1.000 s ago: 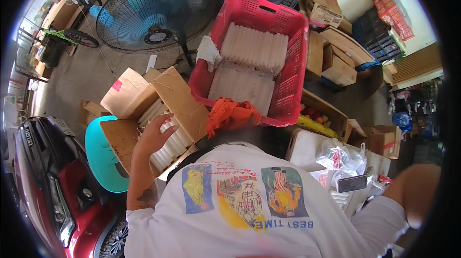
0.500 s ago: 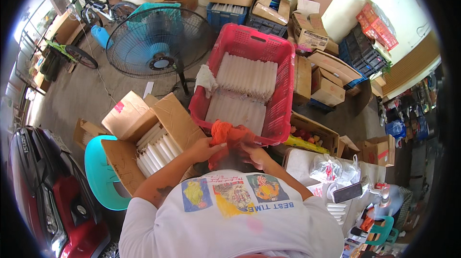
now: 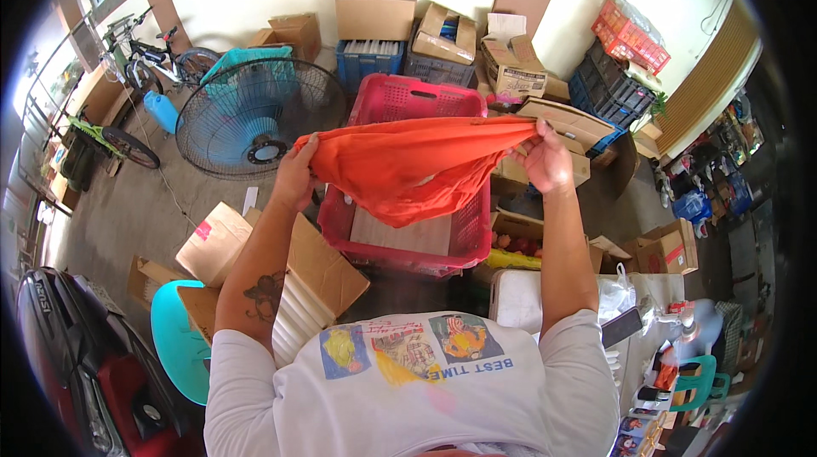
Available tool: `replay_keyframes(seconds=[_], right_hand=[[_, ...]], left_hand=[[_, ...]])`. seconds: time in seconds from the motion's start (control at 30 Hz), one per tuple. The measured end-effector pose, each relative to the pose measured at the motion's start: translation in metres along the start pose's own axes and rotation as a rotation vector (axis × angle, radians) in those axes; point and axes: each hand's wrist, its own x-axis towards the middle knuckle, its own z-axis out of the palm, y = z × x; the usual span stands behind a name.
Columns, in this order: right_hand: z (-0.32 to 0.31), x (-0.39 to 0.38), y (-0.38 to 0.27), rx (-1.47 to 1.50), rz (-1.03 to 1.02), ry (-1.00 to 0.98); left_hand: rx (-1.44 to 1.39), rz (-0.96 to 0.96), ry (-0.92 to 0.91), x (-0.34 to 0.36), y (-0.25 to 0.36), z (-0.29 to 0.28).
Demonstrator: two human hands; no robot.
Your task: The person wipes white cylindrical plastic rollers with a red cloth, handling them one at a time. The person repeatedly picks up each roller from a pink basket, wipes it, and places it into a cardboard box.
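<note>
An orange cloth [image 3: 408, 168] is stretched between my two hands over a red plastic crate [image 3: 472, 236], hiding much of the white candles inside. My left hand [image 3: 298, 168] grips one end of the cloth, and my right hand [image 3: 545, 159] grips the other end higher up. Below my left forearm is an open cardboard box [image 3: 328, 270] holding white candles [image 3: 299, 317].
A large fan [image 3: 225, 117] stands at left, near bicycles [image 3: 128, 138]. Stacked boxes [image 3: 374, 19] line the back wall. A teal chair [image 3: 174, 338] and a dark red vehicle [image 3: 102, 363] are lower left. A table [image 3: 515, 295] with bags and a phone is at right.
The orange cloth, bunched at the crate's near edge before, is now lifted and spread wide. Both hands have risen and moved apart. The view has shifted, showing more of the back wall.
</note>
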Motion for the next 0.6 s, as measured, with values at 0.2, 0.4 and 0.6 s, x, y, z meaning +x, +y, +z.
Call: replay_keyframes(seconds=[0.2,0.4,0.6], right_hand=[[-0.010,0.028,-0.022,-0.061,0.044,-0.049],[0.037,0.045,-0.029,-0.040,0.025,-0.193],[0.122,0.073,-0.028,-0.483,0.013,-0.550]], left_hand=[[-0.003,0.192,-0.141,0.016,-0.010,-0.004],[0.579,-0.485,-0.300,0.002,-0.037,0.000],[0.983,0.102,-0.490,0.049,-0.041,0.067]])
